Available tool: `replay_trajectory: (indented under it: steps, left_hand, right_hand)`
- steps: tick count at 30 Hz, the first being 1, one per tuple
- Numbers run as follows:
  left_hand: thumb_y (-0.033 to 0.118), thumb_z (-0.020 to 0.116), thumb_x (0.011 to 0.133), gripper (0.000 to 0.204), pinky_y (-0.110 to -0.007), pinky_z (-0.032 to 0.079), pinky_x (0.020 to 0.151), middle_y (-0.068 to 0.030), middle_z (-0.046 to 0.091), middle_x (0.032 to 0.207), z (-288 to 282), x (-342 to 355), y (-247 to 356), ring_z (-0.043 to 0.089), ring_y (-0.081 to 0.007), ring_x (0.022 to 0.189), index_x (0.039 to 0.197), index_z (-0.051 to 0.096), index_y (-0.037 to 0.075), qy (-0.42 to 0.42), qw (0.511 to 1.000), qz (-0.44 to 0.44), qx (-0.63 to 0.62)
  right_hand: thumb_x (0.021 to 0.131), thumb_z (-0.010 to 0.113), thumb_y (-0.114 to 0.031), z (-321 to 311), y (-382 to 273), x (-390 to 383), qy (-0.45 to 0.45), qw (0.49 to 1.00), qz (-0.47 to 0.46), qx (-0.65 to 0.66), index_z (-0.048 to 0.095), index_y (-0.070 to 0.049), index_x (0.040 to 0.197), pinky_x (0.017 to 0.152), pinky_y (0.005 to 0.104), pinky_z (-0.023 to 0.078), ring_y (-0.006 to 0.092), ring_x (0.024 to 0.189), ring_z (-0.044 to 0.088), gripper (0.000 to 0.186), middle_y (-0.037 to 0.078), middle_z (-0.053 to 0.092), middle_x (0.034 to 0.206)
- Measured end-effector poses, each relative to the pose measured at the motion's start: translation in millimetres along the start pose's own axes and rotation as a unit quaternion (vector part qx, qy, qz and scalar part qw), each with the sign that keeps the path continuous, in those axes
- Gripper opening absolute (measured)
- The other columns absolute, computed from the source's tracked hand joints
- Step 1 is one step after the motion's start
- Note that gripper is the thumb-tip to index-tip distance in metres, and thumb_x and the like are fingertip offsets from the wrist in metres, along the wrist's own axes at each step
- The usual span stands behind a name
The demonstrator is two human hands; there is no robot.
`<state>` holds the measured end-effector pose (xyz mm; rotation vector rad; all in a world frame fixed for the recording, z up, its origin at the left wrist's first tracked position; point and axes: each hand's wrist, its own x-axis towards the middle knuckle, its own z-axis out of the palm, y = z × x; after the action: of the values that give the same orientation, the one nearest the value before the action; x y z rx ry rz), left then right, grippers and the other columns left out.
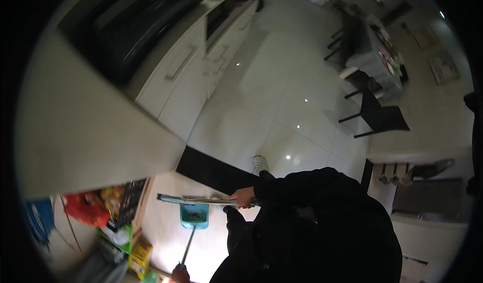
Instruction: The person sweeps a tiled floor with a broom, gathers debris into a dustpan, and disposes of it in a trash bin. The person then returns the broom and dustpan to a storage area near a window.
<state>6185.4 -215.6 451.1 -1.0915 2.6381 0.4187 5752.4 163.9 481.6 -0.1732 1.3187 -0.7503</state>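
My right hand [245,197] is closed round the handle of a broom [173,199]. The broom is held roughly level across the picture, its teal end pointing left over the back edge of a dustpan. That teal dustpan [201,225] is over the pale floor, with dark bits of debris [194,215] in its tray. Its long thin handle slants down to my left hand [180,274], which grips the end near the lower edge. Whether the broom touches the dustpan, I cannot tell.
Bags and packages, including a red bag [86,210] and a yellow box [140,259], crowd the lower left. A dark threshold strip [211,172] crosses the floor by my light clog [260,164]. White cabinets [173,89] stand upper left; a dark chair [383,118] and a table [375,64] stand right.
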Motion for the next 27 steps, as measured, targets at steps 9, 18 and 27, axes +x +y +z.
replay_trajectory:
  steps: [9,18,27]
  left_hand:
    - [0.047,0.073,0.074,0.028,-0.045,0.048,0.058,-0.0072,0.067,0.077,-98,62,255,0.062,-0.0297,0.068,0.091,0.073,0.024,0.037,0.942,0.226,0.245]
    - [0.042,0.085,0.061,0.042,-0.046,0.049,0.055,-0.0163,0.065,0.065,-94,151,608,0.063,-0.0373,0.061,0.071,0.069,0.005,0.064,0.932,0.336,0.124]
    - [0.035,0.082,0.063,0.034,-0.046,0.051,0.060,-0.0175,0.066,0.067,-9,263,975,0.065,-0.0376,0.065,0.073,0.071,0.004,0.013,0.968,0.252,-0.006]
  right_hand:
    - [0.081,0.068,-0.014,-218,150,-281,0.055,0.998,-0.016,0.001,0.025,-0.016,0.152,0.041,0.0323,0.044,0.0172,0.047,0.053,0.083,0.007,0.055,0.060]
    - [0.080,0.068,-0.014,-352,305,-484,0.235,0.954,-0.029,0.182,0.029,-0.007,0.150,0.047,0.0298,0.044,0.0130,0.051,0.052,0.081,0.005,0.056,0.063]
    - [0.080,0.071,-0.012,-559,348,-565,0.393,0.855,-0.077,0.331,0.030,-0.006,0.149,0.048,0.0295,0.044,0.0125,0.054,0.051,0.081,0.004,0.055,0.068]
